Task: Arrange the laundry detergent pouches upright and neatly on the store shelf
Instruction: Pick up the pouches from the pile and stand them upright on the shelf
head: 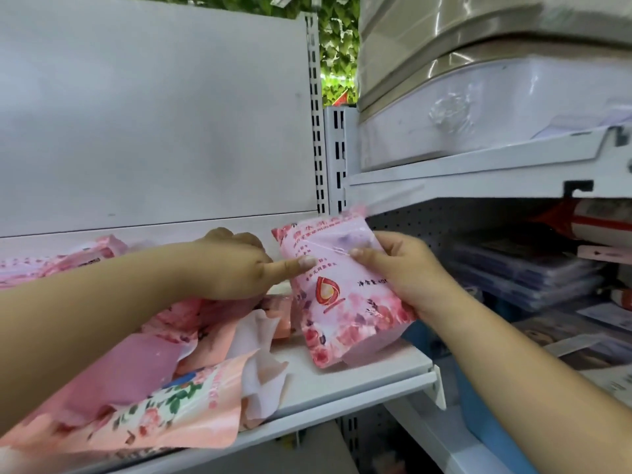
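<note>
A pink rose-printed detergent pouch [338, 295] stands nearly upright at the right end of the white shelf [342, 378], leaning slightly left. My right hand [403, 268] grips its right edge, thumb on the front. My left hand [239, 265] holds its left edge, thumb pressed on the front and fingers curled behind. Several more pink pouches [143, 388] lie flat and jumbled on the shelf to the left, under my left forearm. Others [68, 261] lie further back left.
A slotted white upright [316, 131] divides this bay from the one to the right, where a higher shelf [478, 172] carries wrapped boxes [478, 97]. Below it sit flat packaged goods [533, 278]. The shelf's back panel [154, 114] is bare.
</note>
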